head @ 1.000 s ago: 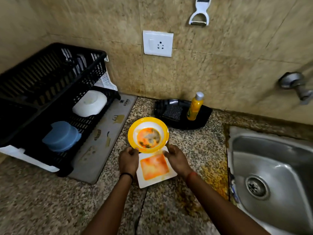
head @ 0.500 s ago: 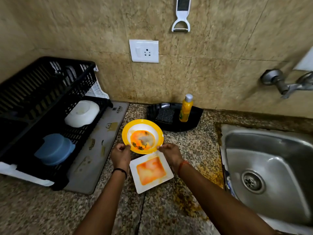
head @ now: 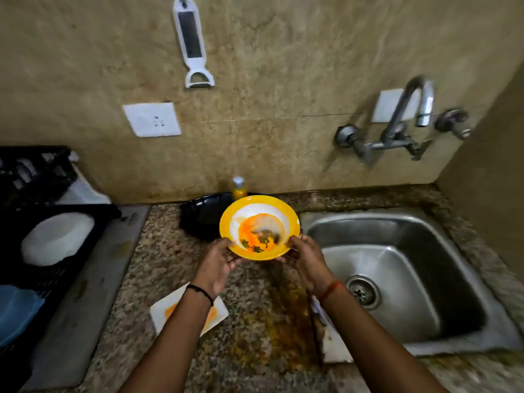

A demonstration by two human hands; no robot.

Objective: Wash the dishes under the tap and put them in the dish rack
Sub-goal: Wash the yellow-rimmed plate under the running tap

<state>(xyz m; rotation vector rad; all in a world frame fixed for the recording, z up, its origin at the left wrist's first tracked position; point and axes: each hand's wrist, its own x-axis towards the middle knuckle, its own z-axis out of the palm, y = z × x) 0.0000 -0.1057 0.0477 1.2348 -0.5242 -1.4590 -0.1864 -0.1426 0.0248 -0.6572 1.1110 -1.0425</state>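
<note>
At the centre of the frame the person holds a yellow bowl off the counter, one hand on each side. The left hand cups the lower left rim with its fingers curled beneath; the right hand does the same at the lower right rim, thumb on the edge. The two-sided hold likely keeps the bowl level, since orange sauce and dark scraps sit in its well and would spill if it tipped. It hangs just left of the sink, which fills the right of the frame, with the tap on the wall in the upper right; no water shows. The bowl seems bound for rinsing there.

A square white plate, also smeared orange, lies on the counter at lower centre, partly under the left forearm, unwashed. The black rack stands at the left edge, with a white dish and a blue one in it. A soap bottle peeks up behind the bowl.
</note>
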